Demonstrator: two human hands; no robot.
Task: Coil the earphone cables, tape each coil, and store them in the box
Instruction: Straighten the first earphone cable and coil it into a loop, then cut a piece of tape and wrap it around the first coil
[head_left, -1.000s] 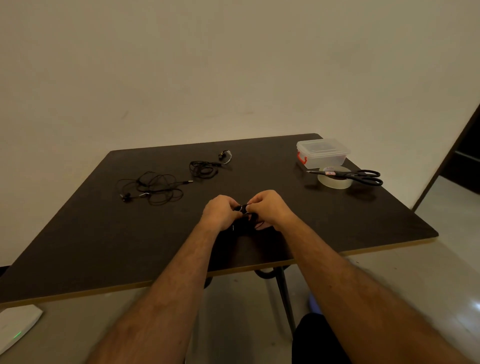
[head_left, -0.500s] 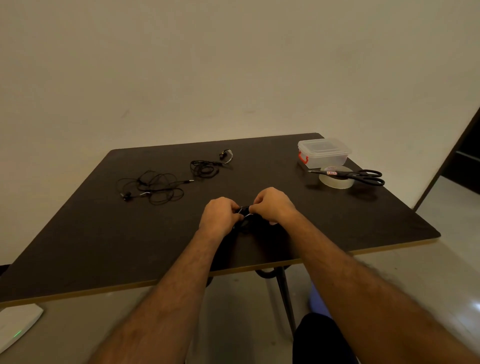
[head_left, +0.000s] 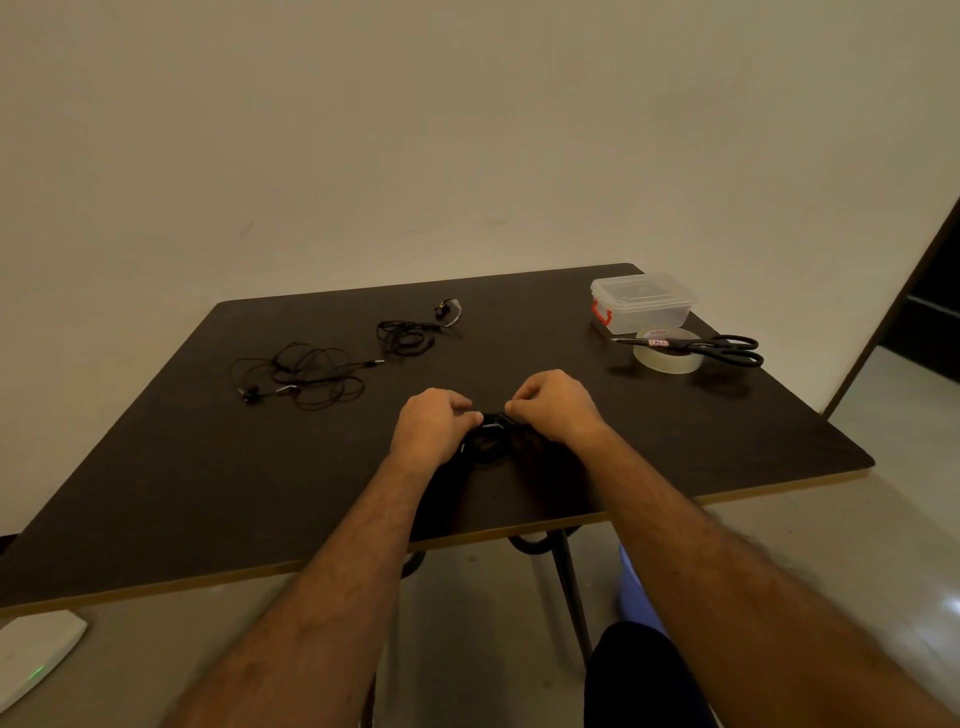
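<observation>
Pinching black coil (head_left: 485, 441): left hand (head_left: 431, 423); right hand (head_left: 553, 410) | fingertips hidden; coil murky

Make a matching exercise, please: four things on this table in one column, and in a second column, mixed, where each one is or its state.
Things
1. scissors
2. plastic box
3. loose earphone cable
4. cable coil

Place or state
A. held between both hands
B. lying across the tape roll
C. uncoiled, at the left of the table
D. lid on, at the far right corner

Pairs: 1-B, 2-D, 3-C, 4-A. The left hand and the right hand both pinch the coil.
</observation>
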